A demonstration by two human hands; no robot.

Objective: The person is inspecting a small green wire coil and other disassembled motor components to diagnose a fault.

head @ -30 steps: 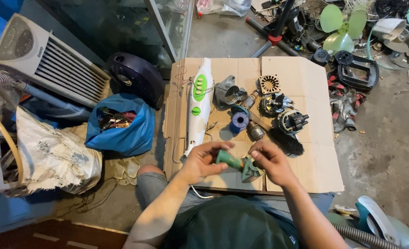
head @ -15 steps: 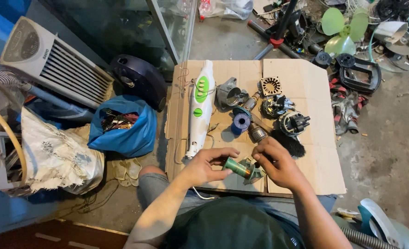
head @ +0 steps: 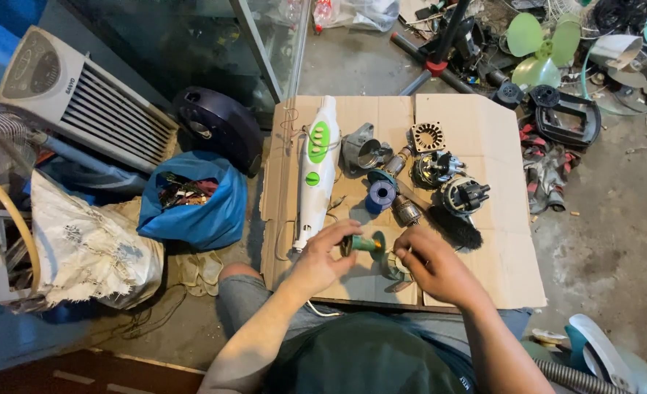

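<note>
Since half a second ago the green spindle part has turned crosswise, pinched at its end by the left hand, while the right hand, fingers curled, presses a ring-shaped piece onto the cardboard just beside it, seemingly to steady it.

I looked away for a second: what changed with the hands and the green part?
The left hand now holds the green part alone; the right hand let go and rests beside it over a round piece. The white handle and motor parts on the cardboard stayed put.
</note>
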